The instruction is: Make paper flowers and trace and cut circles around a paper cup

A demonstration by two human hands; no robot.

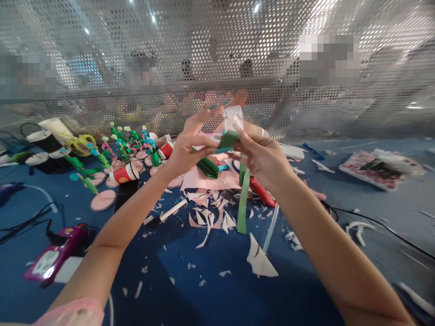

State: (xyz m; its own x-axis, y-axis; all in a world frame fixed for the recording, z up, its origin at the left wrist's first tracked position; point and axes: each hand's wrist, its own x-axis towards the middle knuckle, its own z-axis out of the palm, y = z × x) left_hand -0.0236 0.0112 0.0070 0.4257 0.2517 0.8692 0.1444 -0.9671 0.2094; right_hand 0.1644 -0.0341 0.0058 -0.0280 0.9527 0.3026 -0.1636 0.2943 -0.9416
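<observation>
Both hands are raised over the middle of the table at a green paper strip [228, 141]. My left hand [192, 142] has its thumb and a finger closed at the strip's left end, with the other fingers raised. My right hand [267, 154] pinches the other side. From under the right hand hangs a long green strip [242, 203]; whether it is the same piece is hidden. A whitish translucent piece [234, 117] stands up behind the right fingertips. Beneath the hands lie pink paper sheets [193, 181] and a dark green folded piece [208, 167].
Small green figures on round pink bases [103, 200] crowd the left, near red-and-white paper cups [124, 173]. A purple glue gun-like device [56, 253] lies front left. Paper scraps [261, 260] litter the blue table [204, 303]. A perforated metal screen [217, 59] rises behind.
</observation>
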